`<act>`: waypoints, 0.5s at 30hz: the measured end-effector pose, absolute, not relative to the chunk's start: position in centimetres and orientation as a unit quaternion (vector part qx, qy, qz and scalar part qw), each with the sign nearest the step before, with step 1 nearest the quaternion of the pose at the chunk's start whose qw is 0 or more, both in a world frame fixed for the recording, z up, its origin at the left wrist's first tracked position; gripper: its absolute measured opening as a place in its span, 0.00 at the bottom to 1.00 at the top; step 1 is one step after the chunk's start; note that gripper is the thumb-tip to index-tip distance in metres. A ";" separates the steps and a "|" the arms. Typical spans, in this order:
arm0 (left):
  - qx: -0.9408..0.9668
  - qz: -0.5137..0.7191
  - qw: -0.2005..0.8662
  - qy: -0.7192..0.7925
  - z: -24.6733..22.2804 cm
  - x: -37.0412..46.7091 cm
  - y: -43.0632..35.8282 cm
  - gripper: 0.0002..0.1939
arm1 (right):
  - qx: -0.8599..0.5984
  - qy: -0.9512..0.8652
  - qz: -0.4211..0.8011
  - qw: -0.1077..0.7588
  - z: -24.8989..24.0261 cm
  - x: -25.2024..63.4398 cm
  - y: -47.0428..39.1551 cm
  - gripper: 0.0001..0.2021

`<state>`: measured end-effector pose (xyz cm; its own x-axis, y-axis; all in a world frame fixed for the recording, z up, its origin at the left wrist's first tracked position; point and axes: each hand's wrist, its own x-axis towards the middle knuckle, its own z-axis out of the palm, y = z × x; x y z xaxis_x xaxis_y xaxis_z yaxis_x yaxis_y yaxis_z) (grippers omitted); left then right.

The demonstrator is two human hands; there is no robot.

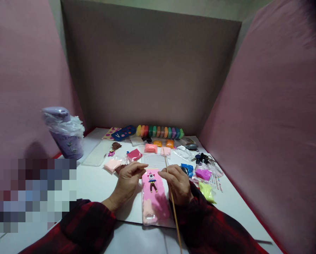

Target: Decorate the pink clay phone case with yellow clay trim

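A pink clay-covered panel (162,201) with a clear rim, looking like a phone case, lies upright to me at the table's near edge. On its upper part is a small clay figure (152,183) with a white and black face, blue top and brown legs. My left hand (130,181) is by the panel's upper left edge, thumb and forefinger drawn together; whatever is between them is hidden. At the upper right edge, my right hand (177,183) is closed around a long thin wooden stick (174,211), which slants down past the table edge.
Clay packets, including a yellow one (207,192) and a purple one (203,174), surround the hands. A row of coloured clay (160,132) and a blue decorated case (123,133) are at the back. A plastic-wrapped purple tumbler (68,141) stands left. Pink walls (274,106) enclose the sides.
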<state>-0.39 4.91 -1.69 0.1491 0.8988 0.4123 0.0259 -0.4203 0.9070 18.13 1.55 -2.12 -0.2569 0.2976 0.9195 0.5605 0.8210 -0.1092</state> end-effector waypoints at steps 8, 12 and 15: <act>0.665 0.502 0.404 0.377 -1.3 -0.5 4.7 0.11 | -0.271 -0.777 -0.103 0.559 -2.1 18.0 1.7 0.16; 0.687 0.479 0.389 0.384 -1.5 -0.6 4.6 0.16 | -0.292 -0.764 -0.087 0.568 -2.3 18.1 1.7 0.16; 0.689 0.466 0.394 0.391 -1.6 -0.7 4.5 0.19 | -0.292 -0.770 -0.090 0.560 -2.2 18.1 1.7 0.15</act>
<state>-0.69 4.54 -1.60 0.2600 0.9057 0.3348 0.1709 -0.3844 0.9072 18.05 1.67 -2.18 -0.2021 0.3489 0.9151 0.5510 0.8130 -0.1883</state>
